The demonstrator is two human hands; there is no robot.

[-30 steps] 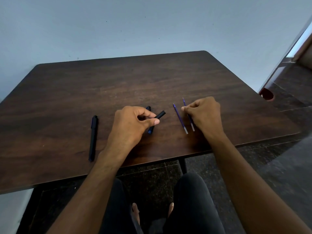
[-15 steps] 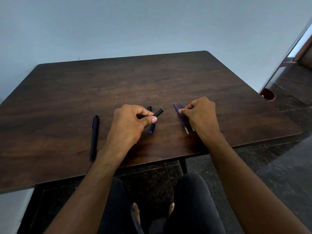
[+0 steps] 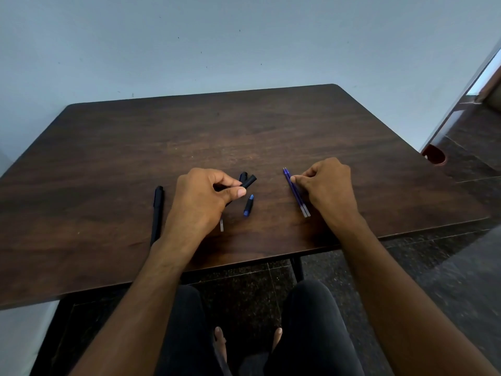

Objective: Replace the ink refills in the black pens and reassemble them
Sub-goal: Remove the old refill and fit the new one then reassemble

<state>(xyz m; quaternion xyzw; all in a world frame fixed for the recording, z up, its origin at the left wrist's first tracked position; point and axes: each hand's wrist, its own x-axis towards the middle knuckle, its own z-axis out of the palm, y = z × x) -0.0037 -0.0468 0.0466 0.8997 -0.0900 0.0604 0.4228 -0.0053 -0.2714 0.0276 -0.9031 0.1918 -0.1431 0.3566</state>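
My left hand [image 3: 202, 202] is closed around a black pen barrel [image 3: 249, 181], whose open end sticks out past my thumb. Behind it lies another black pen part [image 3: 243, 175]. A short black tip section with blue ends [image 3: 248, 205] lies on the table just right of my thumb. A pale refill end [image 3: 221, 225] shows below my left hand. My right hand [image 3: 328, 187] pinches two blue ink refills [image 3: 296, 192] lying side by side on the table. A whole black pen [image 3: 157, 213] lies to the left.
The dark wooden table [image 3: 244, 131] stands against a pale blue wall. Its near edge runs just above my knees [image 3: 309, 321]. A dark tiled floor and a red round object [image 3: 435, 156] lie to the right.
The two refills have been drawn together under my right fingers. The blue-ended tip section now lies apart from the barrel in my left hand.
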